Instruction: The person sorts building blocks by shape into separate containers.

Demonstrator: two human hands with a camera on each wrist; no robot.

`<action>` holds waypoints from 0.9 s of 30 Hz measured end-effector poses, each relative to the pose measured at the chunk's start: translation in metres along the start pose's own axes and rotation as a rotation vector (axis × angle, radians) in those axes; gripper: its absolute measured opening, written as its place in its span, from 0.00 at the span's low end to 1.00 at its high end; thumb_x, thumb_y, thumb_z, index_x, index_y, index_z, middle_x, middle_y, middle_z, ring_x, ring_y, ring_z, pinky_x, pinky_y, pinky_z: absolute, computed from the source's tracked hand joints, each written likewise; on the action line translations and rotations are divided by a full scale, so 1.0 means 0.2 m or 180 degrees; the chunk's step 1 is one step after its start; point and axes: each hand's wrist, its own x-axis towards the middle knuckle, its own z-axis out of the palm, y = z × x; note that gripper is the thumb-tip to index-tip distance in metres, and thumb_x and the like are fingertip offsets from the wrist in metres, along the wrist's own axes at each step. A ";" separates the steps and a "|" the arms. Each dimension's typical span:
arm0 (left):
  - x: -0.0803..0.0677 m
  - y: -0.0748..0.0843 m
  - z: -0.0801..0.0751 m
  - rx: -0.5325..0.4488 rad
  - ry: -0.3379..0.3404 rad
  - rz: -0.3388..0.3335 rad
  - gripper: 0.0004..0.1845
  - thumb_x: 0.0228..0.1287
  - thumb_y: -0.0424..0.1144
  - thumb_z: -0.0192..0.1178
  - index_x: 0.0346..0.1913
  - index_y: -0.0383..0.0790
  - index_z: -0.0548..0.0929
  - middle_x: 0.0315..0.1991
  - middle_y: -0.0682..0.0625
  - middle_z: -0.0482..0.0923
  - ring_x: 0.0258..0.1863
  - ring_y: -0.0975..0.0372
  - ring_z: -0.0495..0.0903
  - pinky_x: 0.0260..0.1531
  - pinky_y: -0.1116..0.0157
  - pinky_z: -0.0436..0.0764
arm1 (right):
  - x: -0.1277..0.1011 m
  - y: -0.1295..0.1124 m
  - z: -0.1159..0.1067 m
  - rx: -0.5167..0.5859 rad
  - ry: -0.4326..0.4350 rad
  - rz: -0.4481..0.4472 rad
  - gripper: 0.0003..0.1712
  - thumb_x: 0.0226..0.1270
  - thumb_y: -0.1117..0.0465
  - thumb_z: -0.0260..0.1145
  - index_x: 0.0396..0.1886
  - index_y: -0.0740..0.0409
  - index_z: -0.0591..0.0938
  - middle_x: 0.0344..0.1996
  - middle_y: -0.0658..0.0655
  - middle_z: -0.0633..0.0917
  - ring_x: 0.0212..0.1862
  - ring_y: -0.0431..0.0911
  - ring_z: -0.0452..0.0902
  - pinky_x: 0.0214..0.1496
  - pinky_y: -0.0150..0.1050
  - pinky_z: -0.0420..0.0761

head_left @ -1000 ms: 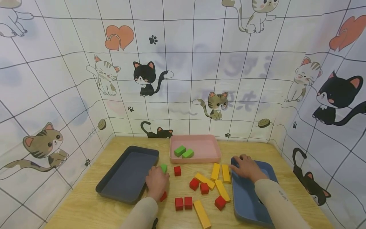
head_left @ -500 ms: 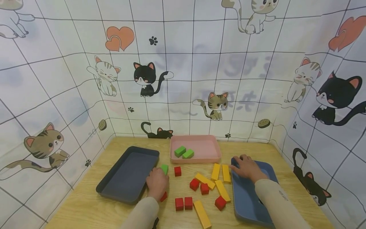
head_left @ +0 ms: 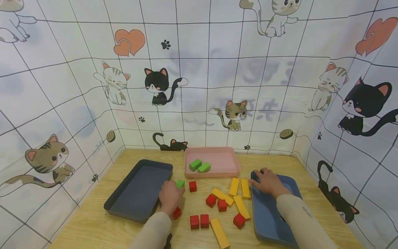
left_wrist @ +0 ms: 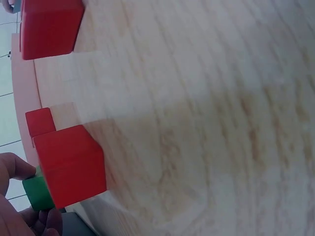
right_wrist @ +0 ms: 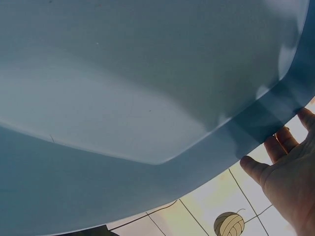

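Note:
In the head view my left hand [head_left: 171, 197] is beside the right edge of the dark grey tray [head_left: 141, 192]. Its thumb and fingers pinch a green block [head_left: 180, 183], as the left wrist view also shows with the green block [left_wrist: 38, 192] between them. A red cube [head_left: 176, 212] sits just below that hand, partly covered by it. My right hand [head_left: 268, 182] rests at the far left corner of the blue tray [head_left: 264, 221]. Its fingers [right_wrist: 255, 167] lie spread along the tray rim in the right wrist view and hold no block.
A pink tray [head_left: 222, 164] with two green blocks [head_left: 204, 167] stands at the back. Several red cubes [head_left: 194, 222] and yellow bars [head_left: 219, 233] lie scattered between the trays. Cat-print cloth [head_left: 196, 86] walls in the wooden table [head_left: 84, 221] at the back and sides.
My left hand has shifted very slightly forward with the green block, baring a bit more of the red cube below. The right hand has stayed on the blue tray.

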 end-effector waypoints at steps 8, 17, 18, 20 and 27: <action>0.04 0.02 -0.04 -0.0115 0.0118 0.0058 0.16 0.55 0.43 0.69 0.36 0.31 0.81 0.31 0.43 0.74 0.33 0.49 0.76 0.37 0.46 0.73 | 0.00 0.00 -0.01 0.0016 -0.0008 -0.0033 0.39 0.71 0.38 0.58 0.69 0.62 0.70 0.60 0.77 0.68 0.60 0.73 0.65 0.56 0.70 0.67; 0.13 0.04 -0.07 -0.0143 0.0241 0.0069 0.18 0.57 0.44 0.67 0.43 0.31 0.82 0.34 0.42 0.75 0.34 0.50 0.75 0.37 0.49 0.72 | 0.00 0.00 -0.01 0.0041 -0.0059 0.0017 0.40 0.71 0.37 0.57 0.69 0.62 0.70 0.60 0.77 0.68 0.60 0.72 0.65 0.58 0.69 0.66; 0.14 0.05 -0.07 -0.0131 0.0247 0.0071 0.19 0.57 0.44 0.67 0.44 0.31 0.82 0.35 0.42 0.76 0.35 0.49 0.76 0.38 0.48 0.72 | 0.00 0.00 -0.01 0.0041 -0.0061 0.0015 0.40 0.71 0.37 0.57 0.69 0.62 0.70 0.60 0.77 0.68 0.60 0.72 0.65 0.58 0.69 0.66; 0.16 0.06 -0.08 -0.0151 0.0271 0.0091 0.20 0.57 0.44 0.67 0.45 0.30 0.83 0.36 0.41 0.77 0.35 0.49 0.76 0.38 0.48 0.73 | 0.00 0.00 -0.01 0.0043 -0.0065 0.0004 0.40 0.71 0.37 0.57 0.69 0.62 0.70 0.60 0.77 0.68 0.60 0.72 0.65 0.57 0.69 0.66; 0.20 0.12 -0.12 -0.0224 0.0280 0.0114 0.19 0.58 0.44 0.66 0.45 0.31 0.83 0.38 0.40 0.78 0.37 0.48 0.77 0.40 0.47 0.72 | 0.00 -0.01 -0.01 0.0071 -0.0084 0.0022 0.39 0.71 0.39 0.58 0.69 0.61 0.70 0.60 0.77 0.68 0.59 0.72 0.65 0.56 0.69 0.67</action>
